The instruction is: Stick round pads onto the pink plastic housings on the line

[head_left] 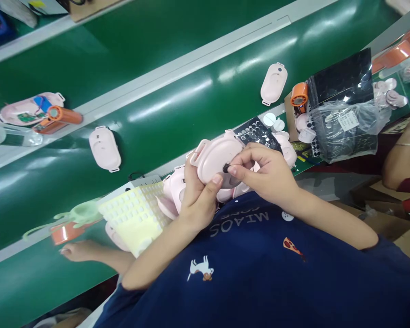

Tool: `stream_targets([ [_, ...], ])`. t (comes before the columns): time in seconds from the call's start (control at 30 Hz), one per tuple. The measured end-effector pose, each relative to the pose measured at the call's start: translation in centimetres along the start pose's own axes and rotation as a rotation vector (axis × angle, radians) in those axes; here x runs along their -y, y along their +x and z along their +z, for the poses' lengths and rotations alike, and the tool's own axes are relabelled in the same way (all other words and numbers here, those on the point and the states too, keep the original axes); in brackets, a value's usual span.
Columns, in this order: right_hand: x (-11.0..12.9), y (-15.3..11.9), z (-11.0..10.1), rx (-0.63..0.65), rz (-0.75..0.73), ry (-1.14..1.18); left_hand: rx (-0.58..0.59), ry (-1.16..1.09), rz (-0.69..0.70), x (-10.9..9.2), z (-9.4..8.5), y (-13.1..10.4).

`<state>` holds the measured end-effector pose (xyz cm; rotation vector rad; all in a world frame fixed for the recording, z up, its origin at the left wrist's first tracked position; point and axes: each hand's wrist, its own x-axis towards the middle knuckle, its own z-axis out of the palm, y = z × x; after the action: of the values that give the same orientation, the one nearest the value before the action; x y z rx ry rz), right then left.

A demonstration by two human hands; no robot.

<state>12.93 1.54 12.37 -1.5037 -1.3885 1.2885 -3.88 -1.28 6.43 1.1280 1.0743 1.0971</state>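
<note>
Left hand [200, 200] holds pink case [217, 157]; right hand [268, 171] pinches black piece [226, 168] at its face, whether attached unclear. Beside case: sheet of black dots [258, 132].

A long, glossy green table [177, 118] slants across the view, rising toward the right, with a pale grey metal rail [146, 84] running lengthwise along it. White streaks of reflected light lie on its surface. Beyond its lower right edge, brown cardboard boxes [384, 212] stand in dimmer light.
</note>
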Motion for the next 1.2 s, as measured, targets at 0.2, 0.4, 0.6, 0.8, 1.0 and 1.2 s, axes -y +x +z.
stream_targets([
  [0.2,0.0,-0.2,0.5,-0.028,-0.038,-0.003,0.012,0.030,-0.010,0.4,-0.3,-0.3],
  [0.4,-0.1,0.0,0.1,0.081,0.073,0.099,-0.008,0.115,0.011,0.5,-0.5,-0.1],
  [0.6,-0.3,0.1,0.3,0.077,0.100,0.112,0.001,0.069,0.024,0.4,-0.6,-0.1],
  [0.8,0.0,0.4,0.4,0.084,0.065,0.114,-0.001,-0.056,0.034,0.3,-0.6,-0.2],
  [1.0,-0.1,0.1,0.9,0.025,-0.029,0.001,-0.024,-0.060,0.003,0.4,-0.5,-0.2],
  [1.2,-0.5,-0.2,1.1,-0.042,-0.184,-0.167,-0.012,0.042,-0.030,1.0,-0.8,-0.7],
])
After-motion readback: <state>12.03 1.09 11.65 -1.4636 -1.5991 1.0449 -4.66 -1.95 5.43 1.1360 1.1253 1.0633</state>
